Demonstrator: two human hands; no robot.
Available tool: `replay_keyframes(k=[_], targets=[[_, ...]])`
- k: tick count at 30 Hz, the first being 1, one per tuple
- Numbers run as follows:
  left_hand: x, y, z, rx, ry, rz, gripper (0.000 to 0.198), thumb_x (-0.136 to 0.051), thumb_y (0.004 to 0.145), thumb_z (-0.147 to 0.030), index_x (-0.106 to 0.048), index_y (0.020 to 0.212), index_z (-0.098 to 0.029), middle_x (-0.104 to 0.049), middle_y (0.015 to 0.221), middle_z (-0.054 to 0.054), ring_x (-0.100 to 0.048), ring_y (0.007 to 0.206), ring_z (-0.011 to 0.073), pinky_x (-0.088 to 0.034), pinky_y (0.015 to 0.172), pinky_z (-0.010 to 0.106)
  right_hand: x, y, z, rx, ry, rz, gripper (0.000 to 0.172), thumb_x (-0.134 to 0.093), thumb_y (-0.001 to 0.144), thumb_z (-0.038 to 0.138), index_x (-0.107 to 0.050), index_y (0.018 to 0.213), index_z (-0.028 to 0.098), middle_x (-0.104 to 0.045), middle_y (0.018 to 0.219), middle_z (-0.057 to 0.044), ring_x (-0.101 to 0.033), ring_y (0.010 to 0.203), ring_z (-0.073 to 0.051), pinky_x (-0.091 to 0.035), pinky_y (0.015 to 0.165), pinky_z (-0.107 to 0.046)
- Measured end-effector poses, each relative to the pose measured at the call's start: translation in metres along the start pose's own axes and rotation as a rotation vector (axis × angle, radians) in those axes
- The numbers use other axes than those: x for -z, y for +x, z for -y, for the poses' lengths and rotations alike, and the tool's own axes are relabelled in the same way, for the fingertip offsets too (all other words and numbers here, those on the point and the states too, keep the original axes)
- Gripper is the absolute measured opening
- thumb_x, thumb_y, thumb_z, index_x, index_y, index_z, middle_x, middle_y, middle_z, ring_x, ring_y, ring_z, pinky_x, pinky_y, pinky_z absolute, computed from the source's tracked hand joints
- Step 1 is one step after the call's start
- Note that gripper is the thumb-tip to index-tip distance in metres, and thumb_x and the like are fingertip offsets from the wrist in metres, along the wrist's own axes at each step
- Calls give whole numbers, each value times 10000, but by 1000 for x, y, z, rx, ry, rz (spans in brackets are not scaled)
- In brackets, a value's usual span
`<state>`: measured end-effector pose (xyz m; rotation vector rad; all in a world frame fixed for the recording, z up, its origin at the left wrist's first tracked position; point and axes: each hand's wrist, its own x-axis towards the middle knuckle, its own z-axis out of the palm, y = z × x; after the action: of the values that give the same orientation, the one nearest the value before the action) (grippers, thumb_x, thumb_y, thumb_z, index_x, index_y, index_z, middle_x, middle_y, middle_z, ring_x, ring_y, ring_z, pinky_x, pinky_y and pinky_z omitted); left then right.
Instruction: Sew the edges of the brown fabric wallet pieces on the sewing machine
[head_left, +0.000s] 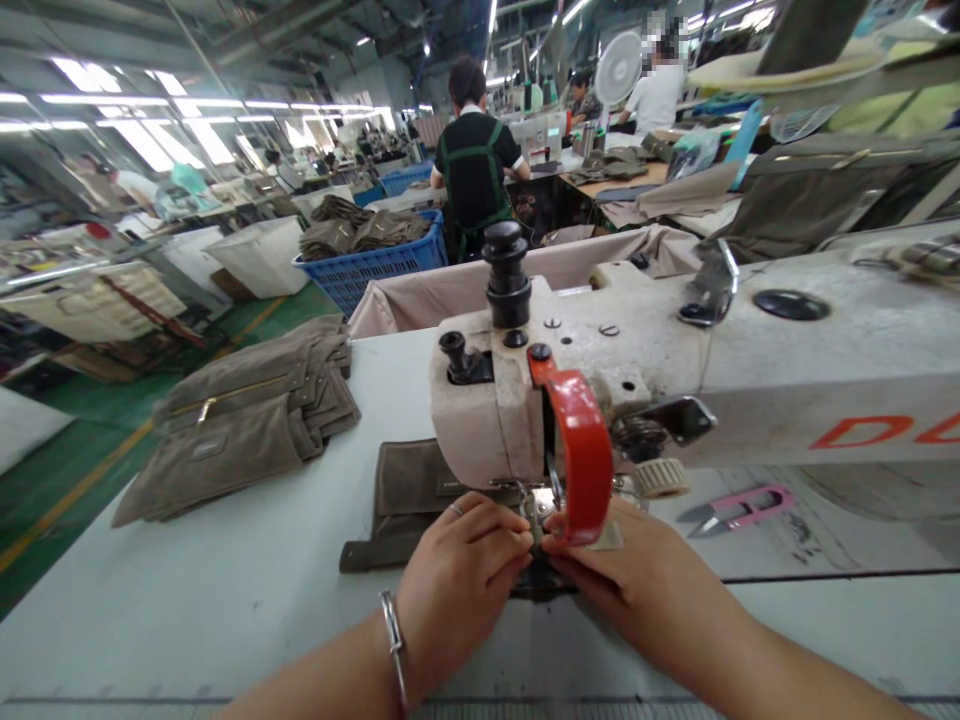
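A sewing machine with a red guard stands over the white table. Under its head lies an olive-brown fabric piece with a small label and a folded strip along its near side. My left hand, a bracelet at its wrist, pinches the fabric just left of the presser foot. Closed from the other side, my right hand has its fingertips at the same spot, partly behind the red guard. The edge between the fingertips is mostly hidden.
Stacked olive-brown bag pieces with a zipper lie at the table's left. Pink thread snips rest on the machine bed, right of my right hand. Behind stand a cloth-lined bin, a blue crate and a seated person.
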<state>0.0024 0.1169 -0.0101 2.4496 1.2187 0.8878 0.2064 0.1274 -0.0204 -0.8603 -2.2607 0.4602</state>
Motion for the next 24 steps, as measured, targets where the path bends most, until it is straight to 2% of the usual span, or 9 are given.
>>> replay_keyframes(k=[6, 10, 17, 24], targets=[[0, 8, 5, -45, 76, -39, 196, -517, 935, -202, -700, 863, -203, -701, 886, 0, -627, 839, 149, -519, 822, 301, -2, 2, -5, 11, -36, -36, 188, -545, 900, 151, -653, 1031, 231, -671, 985, -43, -598, 877, -203, -504, 759, -343], [-4, 12, 14, -49, 100, -88, 165, -553, 918, -209, -698, 839, -208, -706, 864, -2, -642, 813, 150, -521, 819, 310, -3, 4, -8, 8, -95, -62, 195, -547, 888, 130, -655, 1031, 207, -669, 1011, -71, -595, 927, -223, -502, 804, -371], [-13, 14, 28, 21, 121, -16, 82, -634, 853, -172, -688, 835, -231, -719, 868, -13, -647, 865, 203, -503, 854, 387, -7, 7, -15, -93, -151, -30, 146, -519, 900, 161, -648, 958, 197, -665, 896, -69, -606, 821, -220, -505, 704, -349], [-12, 16, 28, 20, 120, -10, 87, -625, 856, -166, -685, 844, -229, -721, 877, -10, -647, 869, 206, -499, 853, 391, -9, 7, -17, -93, -161, -58, 135, -518, 904, 169, -648, 926, 196, -656, 879, -65, -596, 826, -216, -496, 718, -349]])
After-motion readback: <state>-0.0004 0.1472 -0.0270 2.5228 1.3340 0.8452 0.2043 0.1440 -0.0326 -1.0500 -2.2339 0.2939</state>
